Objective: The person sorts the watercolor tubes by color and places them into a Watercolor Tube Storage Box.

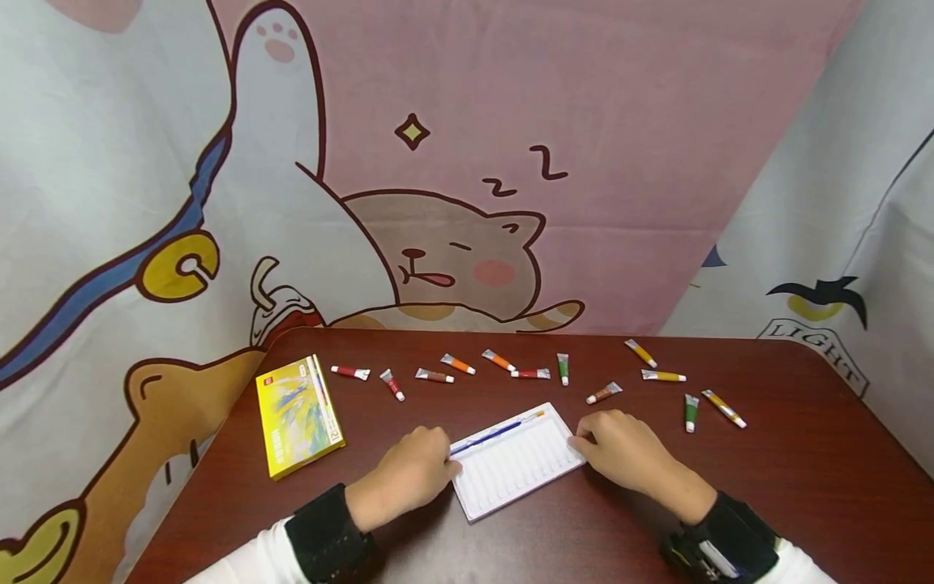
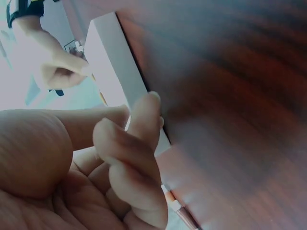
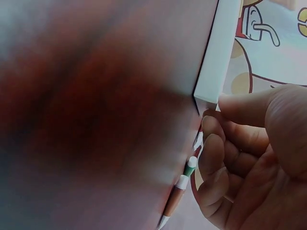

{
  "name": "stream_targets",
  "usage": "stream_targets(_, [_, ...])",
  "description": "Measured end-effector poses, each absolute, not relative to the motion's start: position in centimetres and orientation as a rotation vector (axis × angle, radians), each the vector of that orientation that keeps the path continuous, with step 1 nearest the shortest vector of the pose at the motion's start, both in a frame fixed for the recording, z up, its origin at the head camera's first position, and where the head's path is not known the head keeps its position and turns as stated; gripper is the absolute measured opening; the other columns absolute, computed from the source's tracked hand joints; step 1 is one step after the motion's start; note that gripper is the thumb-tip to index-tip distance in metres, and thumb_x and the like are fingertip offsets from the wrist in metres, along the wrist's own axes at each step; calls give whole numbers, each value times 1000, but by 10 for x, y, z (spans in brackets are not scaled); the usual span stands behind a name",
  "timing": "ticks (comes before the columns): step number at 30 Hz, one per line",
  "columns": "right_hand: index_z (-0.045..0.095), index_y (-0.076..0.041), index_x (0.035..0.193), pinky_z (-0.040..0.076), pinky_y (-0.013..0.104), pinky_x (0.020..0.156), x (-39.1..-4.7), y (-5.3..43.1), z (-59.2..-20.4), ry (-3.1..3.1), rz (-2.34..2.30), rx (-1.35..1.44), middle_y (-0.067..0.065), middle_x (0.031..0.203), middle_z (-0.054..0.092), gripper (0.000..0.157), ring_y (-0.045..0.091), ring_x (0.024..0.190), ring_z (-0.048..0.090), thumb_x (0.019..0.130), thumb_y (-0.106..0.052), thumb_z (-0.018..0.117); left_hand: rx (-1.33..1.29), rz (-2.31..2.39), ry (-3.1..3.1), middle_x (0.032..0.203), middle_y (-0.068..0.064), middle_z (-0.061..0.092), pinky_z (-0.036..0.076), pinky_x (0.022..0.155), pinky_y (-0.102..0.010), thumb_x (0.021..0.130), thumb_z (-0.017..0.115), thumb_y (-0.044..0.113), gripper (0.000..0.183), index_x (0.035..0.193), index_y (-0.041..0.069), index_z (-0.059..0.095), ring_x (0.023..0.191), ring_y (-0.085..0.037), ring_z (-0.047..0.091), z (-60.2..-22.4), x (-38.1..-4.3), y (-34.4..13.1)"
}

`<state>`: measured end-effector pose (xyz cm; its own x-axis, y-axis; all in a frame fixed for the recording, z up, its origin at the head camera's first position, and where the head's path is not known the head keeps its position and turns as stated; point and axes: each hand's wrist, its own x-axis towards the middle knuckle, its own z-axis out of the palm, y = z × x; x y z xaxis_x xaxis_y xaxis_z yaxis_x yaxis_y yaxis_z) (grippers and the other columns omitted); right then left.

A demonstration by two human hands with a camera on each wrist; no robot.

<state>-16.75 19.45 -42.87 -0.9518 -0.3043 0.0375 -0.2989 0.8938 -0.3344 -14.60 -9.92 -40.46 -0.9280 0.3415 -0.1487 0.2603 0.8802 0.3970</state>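
Note:
A white plastic paint tray with a row of narrow wells lies at a slant near the middle of the table. Along its far side rests a blue paintbrush with an orange tip. My left hand pinches the tray's left end between thumb and fingers, seen close in the left wrist view. At the opposite end, my right hand grips the corner, its thumb on the upper edge and its curled fingers beneath and beside it in the right wrist view.
A yellow paint box lies at the left. Several small paint tubes are scattered beyond the tray, among them a brown tube close to my right hand and a green tube farther right. A printed cloth hangs behind the table.

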Motion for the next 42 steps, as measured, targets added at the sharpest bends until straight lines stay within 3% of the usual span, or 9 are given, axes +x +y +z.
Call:
stream_targets(11, [50, -27, 57, 28, 26, 43, -148, 199, -428, 3021, -552, -452, -11, 50, 41, 33, 4, 46, 34, 83, -28, 70, 406, 722, 2826, 50, 3, 46, 33, 38, -25, 86, 66, 17, 21, 66, 10, 66, 42, -11, 43, -411, -164, -97])
stream_targets(19, [48, -28, 54, 28, 24, 41, -140, 201, -429, 3034, -564, -501, -14, 49, 38, 36, 3, 46, 32, 81, -29, 71, 449, 860, 2818, 44, 6, 49, 32, 38, -22, 86, 65, 13, 30, 55, 13, 65, 40, -8, 46, -419, -178, -98])
stream_targets(26, [59, -26, 61, 31, 24, 43, -145, 203, -428, 3006, -671, -445, -12, 49, 42, 25, 3, 44, 33, 82, -26, 71, 397, 927, 2769, 49, 0, 60, 37, 40, -24, 86, 66, 14, 20, 67, 10, 70, 43, -9, 53, -420, -181, -99])
stream_targets(30, [67, -21, 68, 32, 24, 44, -153, 200, -427, 2992, -748, -375, -10, 49, 46, 15, 5, 45, 35, 82, -23, 71, 372, 947, 2767, 49, 0, 60, 36, 40, -24, 86, 66, 15, 21, 66, 10, 70, 42, -9, 53, -421, -180, -101])
stream_targets(34, [68, -21, 64, 29, 23, 42, -157, 198, -429, 2990, -768, -348, -11, 47, 44, 17, 5, 43, 33, 81, -21, 72, 382, 966, 2772, 48, 1, 59, 34, 38, -23, 86, 66, 16, 24, 62, 13, 69, 41, -9, 52, -424, -179, -102])
stream_targets(42, [67, -21, 60, 28, 23, 42, -157, 195, -428, 2987, -781, -304, -10, 46, 44, 20, 5, 44, 33, 79, -17, 74, 437, 969, 2834, 45, 10, 43, 27, 38, -23, 87, 65, 20, 33, 55, 18, 64, 42, -7, 40, -425, -176, -103])
